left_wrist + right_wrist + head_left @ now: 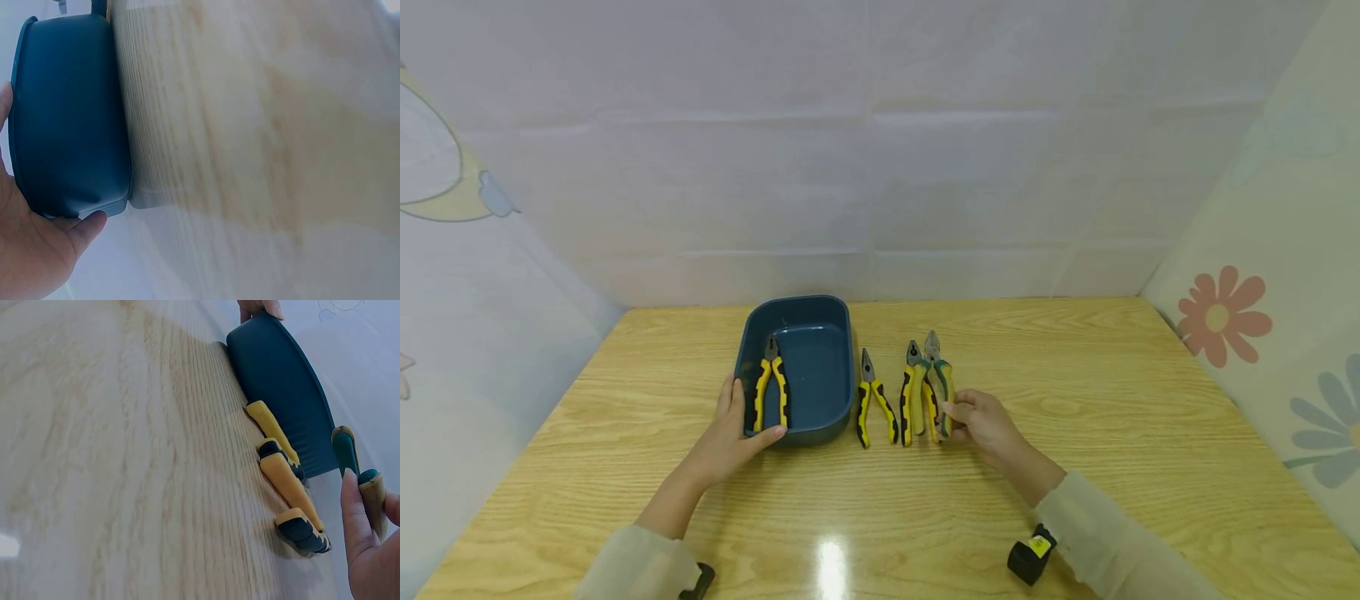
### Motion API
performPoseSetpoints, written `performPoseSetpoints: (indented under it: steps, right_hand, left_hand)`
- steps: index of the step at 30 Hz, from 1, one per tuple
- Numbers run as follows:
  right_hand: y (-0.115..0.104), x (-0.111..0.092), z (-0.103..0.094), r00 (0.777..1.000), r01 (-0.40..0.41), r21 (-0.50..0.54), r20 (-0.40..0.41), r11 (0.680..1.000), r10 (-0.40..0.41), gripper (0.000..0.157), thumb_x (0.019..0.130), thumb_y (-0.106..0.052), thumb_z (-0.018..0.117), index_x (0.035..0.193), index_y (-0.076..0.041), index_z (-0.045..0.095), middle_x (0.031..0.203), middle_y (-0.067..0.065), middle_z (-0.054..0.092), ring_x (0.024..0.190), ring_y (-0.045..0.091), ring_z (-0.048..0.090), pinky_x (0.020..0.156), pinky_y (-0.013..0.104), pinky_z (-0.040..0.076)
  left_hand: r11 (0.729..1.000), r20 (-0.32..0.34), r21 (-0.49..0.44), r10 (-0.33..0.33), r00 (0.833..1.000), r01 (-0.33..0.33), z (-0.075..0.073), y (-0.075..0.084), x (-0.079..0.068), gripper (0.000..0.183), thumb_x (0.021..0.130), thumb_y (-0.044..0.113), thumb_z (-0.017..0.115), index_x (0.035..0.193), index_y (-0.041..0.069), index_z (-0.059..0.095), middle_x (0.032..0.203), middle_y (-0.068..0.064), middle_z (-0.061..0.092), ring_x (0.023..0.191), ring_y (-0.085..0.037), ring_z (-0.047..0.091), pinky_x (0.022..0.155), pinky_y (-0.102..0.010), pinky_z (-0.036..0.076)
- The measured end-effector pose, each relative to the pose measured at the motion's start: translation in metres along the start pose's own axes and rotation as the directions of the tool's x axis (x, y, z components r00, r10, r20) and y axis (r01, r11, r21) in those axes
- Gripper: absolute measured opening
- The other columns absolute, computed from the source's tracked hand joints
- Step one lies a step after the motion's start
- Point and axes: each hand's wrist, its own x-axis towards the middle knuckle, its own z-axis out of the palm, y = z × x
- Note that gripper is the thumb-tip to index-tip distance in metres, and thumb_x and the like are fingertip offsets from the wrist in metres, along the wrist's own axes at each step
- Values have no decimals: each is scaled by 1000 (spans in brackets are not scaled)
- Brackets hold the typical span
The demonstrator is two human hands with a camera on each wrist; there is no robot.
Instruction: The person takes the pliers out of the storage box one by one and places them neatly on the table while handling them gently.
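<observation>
My left hand (727, 439) grips the near left corner of a dark blue plastic tub (816, 434), its thumb along the front rim and fingers at the left side. Inside the tub lies a pair of yellow-and-black pliers (763, 390). With my right hand (988, 427) I hold green-handled pliers (947, 379) by the handles, jaws pointing away from me. In the right wrist view these green handles (345, 450) are raised off the table. They overlap a second yellow-and-black pair of pliers (906, 408) in the head view. Long-nose pliers (863, 408) lie between that pair and the tub.
Everything stands on a light wood-grain table (1075, 358). A pale cloth backdrop (970, 183) rises behind the table's far edge, with printed side panels left and right. Black devices (1028, 560) are worn at both wrists.
</observation>
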Motion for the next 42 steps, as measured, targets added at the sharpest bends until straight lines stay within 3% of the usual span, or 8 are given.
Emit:
performPoseSetpoints:
  steps: [8,25,42]
  right_hand:
    - [7,0,-10,1000,0,-45,-9,999,0,27,90,-4,42,104,19,41,87,21,53,73,24,58,69,36,48]
    - [14,-1,-19,1000,-19,2,-15,1000,19,29,89,-4,43,105,20,39,88,22,52,72,24,58,66,31,49]
    - [22,2,-28,997,-41,27,-61,999,43,26,90,-2,41,105,20,38,83,16,52,70,17,56,63,29,49]
  left_hand:
    - [1000,-2,-4,7,1000,-7,0,0,-1,102,79,54,50,133,-5,-13,137,-15,-25,123,-45,3,92,-56,20]
    - [1000,-6,9,8,1000,-8,0,1,0,102,79,56,49,133,-6,-12,138,-15,-25,123,-44,3,92,-56,20]
    - [1000,2,-9,-5,1000,5,0,1,-1,102,78,55,50,133,-3,-14,137,-12,-26,124,-44,2,92,-57,20]
